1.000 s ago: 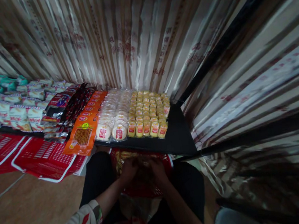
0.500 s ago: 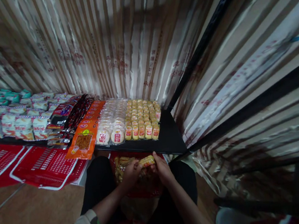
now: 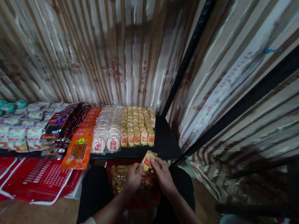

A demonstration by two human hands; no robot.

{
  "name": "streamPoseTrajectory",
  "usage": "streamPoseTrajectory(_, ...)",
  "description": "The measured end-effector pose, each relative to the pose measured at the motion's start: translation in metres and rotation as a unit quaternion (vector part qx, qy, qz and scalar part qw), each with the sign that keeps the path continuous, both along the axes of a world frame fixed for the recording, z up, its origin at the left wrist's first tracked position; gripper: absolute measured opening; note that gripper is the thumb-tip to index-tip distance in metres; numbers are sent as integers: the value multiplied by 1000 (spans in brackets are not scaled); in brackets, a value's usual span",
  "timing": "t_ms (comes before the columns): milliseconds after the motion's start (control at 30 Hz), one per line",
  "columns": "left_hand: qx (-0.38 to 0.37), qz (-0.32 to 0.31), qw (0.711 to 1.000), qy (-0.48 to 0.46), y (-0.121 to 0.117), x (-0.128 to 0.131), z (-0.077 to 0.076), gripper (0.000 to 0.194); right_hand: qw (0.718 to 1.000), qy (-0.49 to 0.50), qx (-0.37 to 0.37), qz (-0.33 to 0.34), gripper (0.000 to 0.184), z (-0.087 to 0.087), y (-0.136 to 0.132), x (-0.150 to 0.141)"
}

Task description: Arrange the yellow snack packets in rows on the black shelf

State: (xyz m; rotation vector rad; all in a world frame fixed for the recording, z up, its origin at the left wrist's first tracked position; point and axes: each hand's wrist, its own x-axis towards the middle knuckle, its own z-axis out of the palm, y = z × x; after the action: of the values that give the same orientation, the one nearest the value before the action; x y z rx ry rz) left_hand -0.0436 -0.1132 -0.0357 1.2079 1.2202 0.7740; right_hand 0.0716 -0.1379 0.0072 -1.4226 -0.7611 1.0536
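Between my two hands is a small yellow wrapped snack pack (image 3: pixel 148 160) with a red and white label, tilted and facing up. My left hand (image 3: pixel 134 176) pinches its lower left side, and my right hand (image 3: pixel 161 171) grips its right side. Below them, a red bag (image 3: pixel 146 201) between my knees holds more yellow-wrapped packs (image 3: pixel 118 177). Just beyond, on the black shelf (image 3: pixel 163 135), similar yellow packs (image 3: pixel 137 137) stand in close rows.
Left of the yellow rows lie round white wrapped crackers (image 3: pixel 113 143), an orange snack bag (image 3: pixel 81 149), dark packets (image 3: pixel 60 124) and white bags (image 3: pixel 16 137). Red printed bags (image 3: pixel 38 180) hang below the shelf edge. Black posts (image 3: pixel 199 33) and striped curtain (image 3: pixel 89 43) enclose the right and back.
The snack pack has turned from lying sideways to a more upright tilt, with its label now showing. My hands have shifted around it, and the view has moved slightly right and up.
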Motion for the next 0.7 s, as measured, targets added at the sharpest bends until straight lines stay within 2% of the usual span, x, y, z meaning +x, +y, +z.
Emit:
streamPoseTrajectory(67, -12, 3, 1000, -15, 1, 9, 3, 44, 999, 28, 8, 12, 43, -3, -1, 2)
streamPoseTrajectory(167, -15, -6, 1000, -22, 3, 25, 9, 45, 1000, 9, 21, -4, 47, -8, -1, 10)
streamPoseTrajectory(333, -30, -20, 999, -4, 12, 52, 22, 33, 999, -22, 24, -29, 50, -15, 10, 33)
streamPoseTrajectory(500, 54, 23, 996, 60, 20, 76, 40, 32, 991, -79, 27, -101, 58, -22, 43, 73)
streamPoseTrajectory(600, 106, -32, 994, 10, 28, 96, 45, 36, 987, -114, 45, -104, 62, -27, 69, 95)
streamPoseTrajectory(700, 104, -60, 992, -32, 45, 125, 39, 46, 987, -115, 53, -96, 58, -33, 96, 109)
